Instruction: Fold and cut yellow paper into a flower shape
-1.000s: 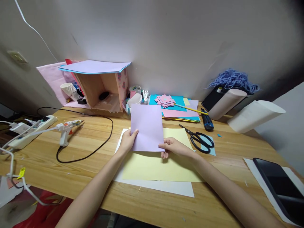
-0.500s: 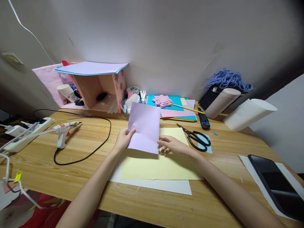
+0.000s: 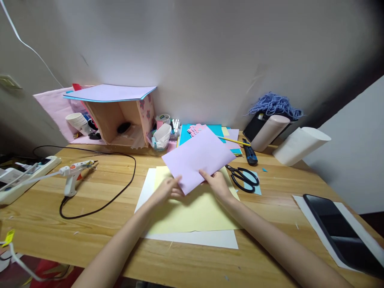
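Observation:
Both hands hold a lilac sheet of paper [image 3: 199, 158] just above the desk, turned at a slant. My left hand [image 3: 166, 191] pinches its near corner. My right hand [image 3: 216, 185] grips the near edge a little to the right, thumb on top. Under them lies a pale yellow sheet [image 3: 198, 212] on top of a white sheet [image 3: 204, 238], both flat on the wooden desk [image 3: 90, 224].
Black scissors [image 3: 242, 178] lie right of the paper, with a blue cutter [image 3: 249, 155] and a stack of coloured paper [image 3: 223, 136] behind. A glue gun [image 3: 73, 173] with black cord and a power strip [image 3: 21, 178] sit left. A wooden box [image 3: 117, 114], yarn [image 3: 274, 105] and a tablet [image 3: 336, 228] stand around.
The lilac sheet has been rotated from upright to a slanted, wider position and shifted slightly right; both hands moved closer together along its near edge. The view drifted left.

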Tool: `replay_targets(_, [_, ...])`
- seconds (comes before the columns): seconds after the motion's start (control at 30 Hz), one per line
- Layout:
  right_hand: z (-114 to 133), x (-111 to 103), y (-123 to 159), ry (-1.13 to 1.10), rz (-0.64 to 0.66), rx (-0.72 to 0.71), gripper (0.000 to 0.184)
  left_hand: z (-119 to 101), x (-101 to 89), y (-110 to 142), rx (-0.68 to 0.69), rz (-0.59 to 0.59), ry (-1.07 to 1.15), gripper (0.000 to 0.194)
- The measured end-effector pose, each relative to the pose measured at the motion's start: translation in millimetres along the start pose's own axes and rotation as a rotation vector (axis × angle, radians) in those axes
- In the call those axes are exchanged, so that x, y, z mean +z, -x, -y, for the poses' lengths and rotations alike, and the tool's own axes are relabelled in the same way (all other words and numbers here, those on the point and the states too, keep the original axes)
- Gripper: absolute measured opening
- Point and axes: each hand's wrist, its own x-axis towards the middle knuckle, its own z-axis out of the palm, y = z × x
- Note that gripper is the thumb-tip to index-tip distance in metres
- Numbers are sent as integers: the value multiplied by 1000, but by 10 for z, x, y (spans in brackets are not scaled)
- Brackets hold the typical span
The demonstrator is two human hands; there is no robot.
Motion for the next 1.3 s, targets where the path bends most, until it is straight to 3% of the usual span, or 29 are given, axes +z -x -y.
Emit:
replay_targets(0.03, [2, 23, 30, 10, 15, -5, 39, 39, 81, 32, 23, 87, -62, 47])
replay_targets(0.1, [22, 61, 90, 41, 62, -10, 39, 110, 197, 88, 78, 141, -119, 49])
replay_targets(0.2, [49, 91, 147, 55, 110, -25, 38, 181, 214, 102, 85, 111, -141, 47])
replay_targets(0.33, [18, 92, 146, 89, 329, 22, 36, 193, 104, 34, 93, 94, -147, 50])
replay_targets(0.4, [-7, 87, 145, 112, 373, 12, 36, 171, 79, 19, 76, 48, -156, 50])
replay_targets(0.6, [16, 85, 217, 296, 220, 13, 36, 135, 103, 39, 90, -61, -154, 44])
replay_targets(0.8, [57, 109, 250, 269, 296, 77, 35, 200, 138, 26, 230, -194, -291, 33])
replay_targets(1.03, [52, 22, 140, 383, 275, 142, 19, 93, 176, 90, 280, -189, -332, 31])
replay_targets(1.3, [251, -153, -24, 282, 267, -24, 19, -23, 34, 57, 335, -182, -362, 32])
